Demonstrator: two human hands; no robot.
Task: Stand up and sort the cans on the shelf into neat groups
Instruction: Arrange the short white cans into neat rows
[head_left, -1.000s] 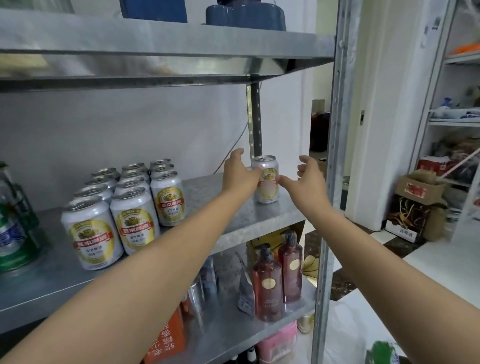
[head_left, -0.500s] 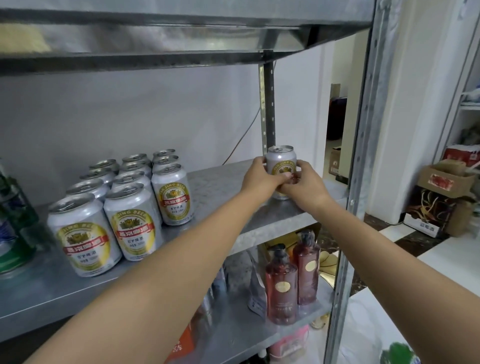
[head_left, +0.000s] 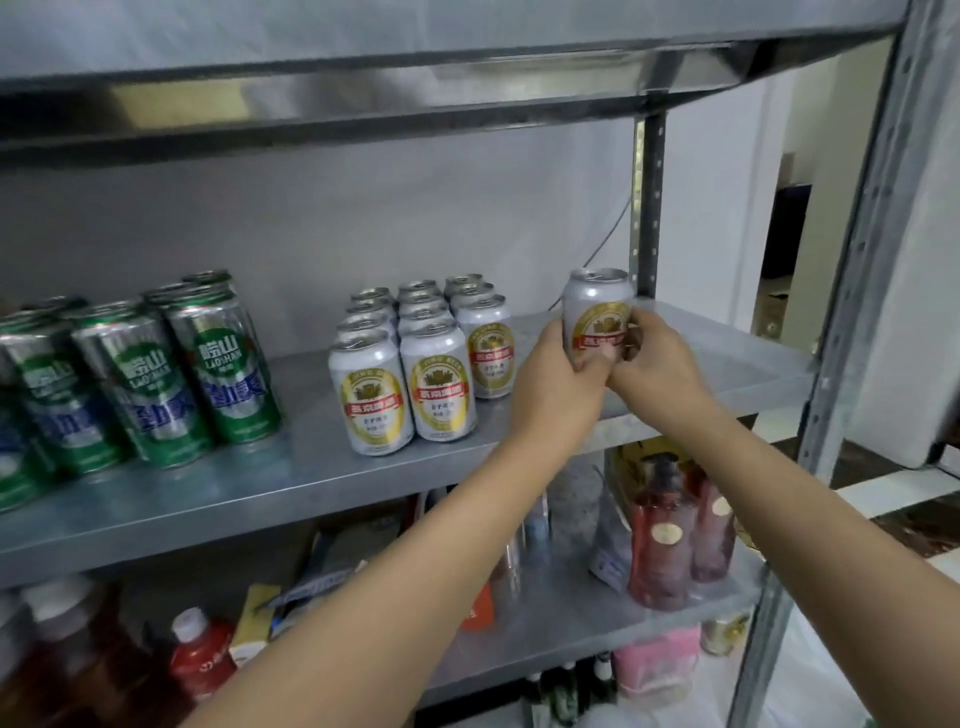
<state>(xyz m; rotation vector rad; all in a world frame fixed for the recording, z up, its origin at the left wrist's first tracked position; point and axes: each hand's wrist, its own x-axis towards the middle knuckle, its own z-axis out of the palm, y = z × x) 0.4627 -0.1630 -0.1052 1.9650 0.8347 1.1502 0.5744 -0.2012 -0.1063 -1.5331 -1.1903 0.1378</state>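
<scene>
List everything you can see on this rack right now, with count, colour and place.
grouped beer cans: about eleven, silver with gold-red labels, upright in three rows mid-shelf
single beer can: one, same silver and gold-red, right end of shelf, between both hands
green cans: at least six, green and blue, left end of shelf, cut off by the frame edge
shelf: one, grey metal, bears all the cans
pump bottles: two, reddish brown, level below, right
red bottle: one, white cap, lower left
left hand: grips the single beer can from its left
right hand: grips it from its right
</scene>
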